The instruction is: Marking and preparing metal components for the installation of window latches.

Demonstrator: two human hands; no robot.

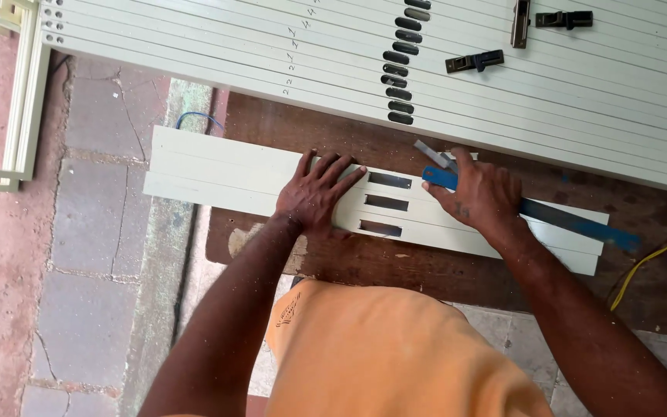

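Three cream-coloured metal profiles (pixel 218 174) lie side by side on a dark wooden board (pixel 395 266), each with a rectangular slot (pixel 386 203) cut near the middle. My left hand (pixel 319 191) presses flat on the profiles just left of the slots, fingers spread. My right hand (pixel 479 193) sits right of the slots, closed around a blue-handled file (pixel 573 224) whose blue end shows at my fingers and whose dark shaft runs off to the right. A small grey piece (pixel 431 153) pokes out above that hand.
A large stack of long cream profiles (pixel 580 100) with oval slots fills the top. Black latch parts (pixel 474 61) lie on it. A yellow cable (pixel 642 266) curls at the right, a blue wire (pixel 198 117) at the upper left. Stone paving (pixel 86 232) lies to the left.
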